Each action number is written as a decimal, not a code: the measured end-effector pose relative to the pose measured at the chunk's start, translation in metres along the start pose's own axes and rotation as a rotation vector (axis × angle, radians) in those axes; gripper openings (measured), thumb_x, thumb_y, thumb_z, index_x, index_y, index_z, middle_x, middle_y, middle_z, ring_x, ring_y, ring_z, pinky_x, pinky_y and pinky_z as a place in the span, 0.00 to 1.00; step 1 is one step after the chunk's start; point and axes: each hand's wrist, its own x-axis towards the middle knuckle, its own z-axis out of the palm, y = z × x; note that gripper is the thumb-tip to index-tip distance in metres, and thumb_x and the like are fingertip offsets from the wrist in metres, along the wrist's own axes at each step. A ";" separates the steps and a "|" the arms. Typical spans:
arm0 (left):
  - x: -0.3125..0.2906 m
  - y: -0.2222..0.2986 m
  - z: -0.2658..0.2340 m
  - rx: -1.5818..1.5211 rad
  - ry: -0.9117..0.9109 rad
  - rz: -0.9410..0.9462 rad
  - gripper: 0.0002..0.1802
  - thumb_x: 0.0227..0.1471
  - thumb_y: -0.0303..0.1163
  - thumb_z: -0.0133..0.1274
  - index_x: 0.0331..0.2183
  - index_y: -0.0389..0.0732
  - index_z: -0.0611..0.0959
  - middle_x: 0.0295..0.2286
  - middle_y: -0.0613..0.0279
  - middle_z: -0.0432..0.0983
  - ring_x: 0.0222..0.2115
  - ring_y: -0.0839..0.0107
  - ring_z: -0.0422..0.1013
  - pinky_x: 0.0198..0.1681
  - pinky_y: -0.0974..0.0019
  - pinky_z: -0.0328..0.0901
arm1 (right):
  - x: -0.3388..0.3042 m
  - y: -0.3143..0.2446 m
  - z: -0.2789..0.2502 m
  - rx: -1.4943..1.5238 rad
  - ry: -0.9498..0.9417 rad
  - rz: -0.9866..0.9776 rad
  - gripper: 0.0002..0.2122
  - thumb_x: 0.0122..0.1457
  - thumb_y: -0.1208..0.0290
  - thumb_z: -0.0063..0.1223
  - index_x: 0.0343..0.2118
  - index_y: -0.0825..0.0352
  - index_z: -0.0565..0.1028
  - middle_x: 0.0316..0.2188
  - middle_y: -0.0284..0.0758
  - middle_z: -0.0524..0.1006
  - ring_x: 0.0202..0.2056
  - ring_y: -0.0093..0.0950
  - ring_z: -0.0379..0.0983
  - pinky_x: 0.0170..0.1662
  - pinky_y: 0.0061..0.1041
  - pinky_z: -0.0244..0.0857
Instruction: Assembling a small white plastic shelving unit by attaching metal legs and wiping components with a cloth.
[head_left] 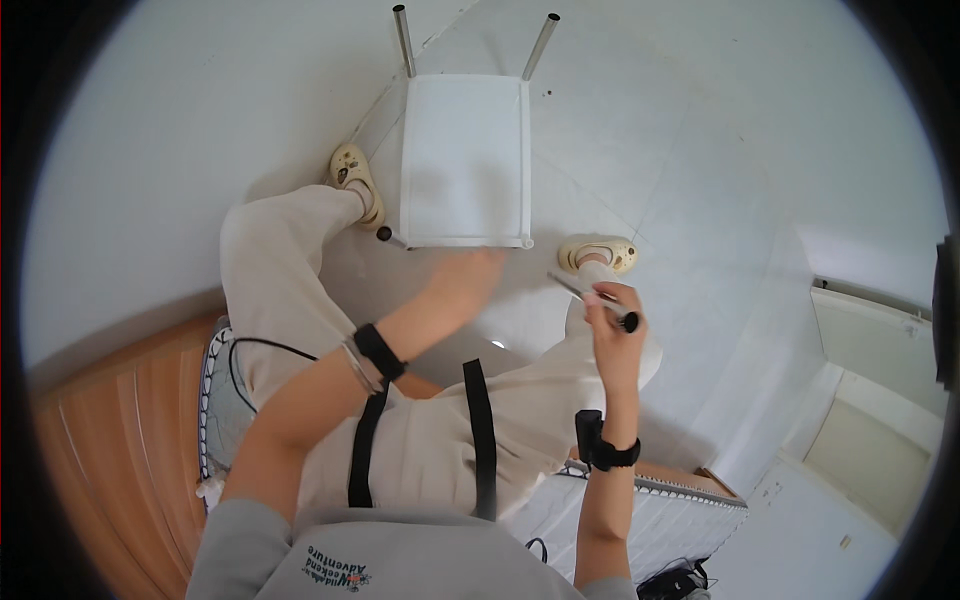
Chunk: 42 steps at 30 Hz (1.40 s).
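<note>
A white rectangular panel (466,160), like an upturned small table, lies on the floor between my feet. Two metal legs with dark tips stand at its far corners, the far left leg (404,40) and the far right leg (541,46). Another leg (390,237), black-capped, is at the near left corner. A small round fitting (529,243) shows at the near right corner. My right hand (615,318) is closed around a loose metal leg (590,298) with a black end cap. My left hand (463,284), smeared by motion, is by the panel's near edge; its fingers cannot be made out.
My feet in cream clogs (600,254) flank the panel. A wooden surface (120,430) lies at the left, under a patterned cushion edge (213,400). A white wall is at far left. White cabinet doors (880,340) stand at right, and a black bag (675,582) lies lower right.
</note>
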 end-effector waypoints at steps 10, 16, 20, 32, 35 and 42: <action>0.070 -0.008 0.090 -0.560 0.153 0.187 0.17 0.39 0.20 0.47 0.37 0.38 0.72 0.35 0.54 0.68 0.34 0.55 0.66 0.35 0.60 0.63 | 0.032 0.063 0.067 -0.090 -0.305 -0.097 0.15 0.49 0.88 0.36 0.38 0.67 0.69 0.37 0.38 0.69 0.38 0.30 0.68 0.39 0.22 0.63; 0.070 -0.013 0.086 -0.497 0.288 0.184 0.20 0.38 0.18 0.47 0.39 0.38 0.71 0.37 0.51 0.64 0.36 0.55 0.65 0.35 0.60 0.64 | 0.101 0.130 0.082 0.285 -0.347 0.919 0.13 0.56 0.65 0.38 0.35 0.72 0.67 0.33 0.39 0.69 0.33 0.30 0.70 0.33 0.25 0.67; 0.081 -0.017 0.090 -0.417 0.322 0.246 0.23 0.36 0.18 0.50 0.41 0.39 0.71 0.37 0.54 0.62 0.36 0.57 0.65 0.32 0.64 0.65 | 0.133 0.169 0.116 0.657 -0.683 1.039 0.15 0.57 0.64 0.35 0.38 0.72 0.64 0.29 0.37 0.69 0.35 0.28 0.67 0.38 0.27 0.63; 0.091 -0.065 0.152 -0.200 0.036 0.083 0.27 0.42 0.23 0.44 0.48 0.35 0.62 0.43 0.49 0.59 0.42 0.54 0.61 0.43 0.58 0.60 | 0.136 0.213 0.149 0.597 -0.223 1.334 0.10 0.57 0.68 0.33 0.29 0.73 0.58 0.23 0.38 0.62 0.18 0.20 0.58 0.15 0.15 0.55; 0.095 -0.106 0.191 0.017 0.099 -0.038 0.28 0.42 0.25 0.44 0.49 0.35 0.62 0.48 0.48 0.55 0.47 0.52 0.57 0.48 0.54 0.55 | 0.142 0.218 0.153 0.608 -0.257 1.364 0.10 0.57 0.70 0.33 0.30 0.75 0.57 0.23 0.38 0.61 0.17 0.20 0.57 0.15 0.15 0.55; 0.087 -0.152 0.212 0.171 0.103 -0.199 0.35 0.41 0.23 0.45 0.54 0.42 0.55 0.54 0.48 0.43 0.54 0.51 0.45 0.52 0.46 0.47 | 0.143 0.200 0.156 0.240 -0.403 1.131 0.13 0.54 0.68 0.37 0.33 0.75 0.57 0.24 0.40 0.63 0.16 0.21 0.59 0.14 0.18 0.58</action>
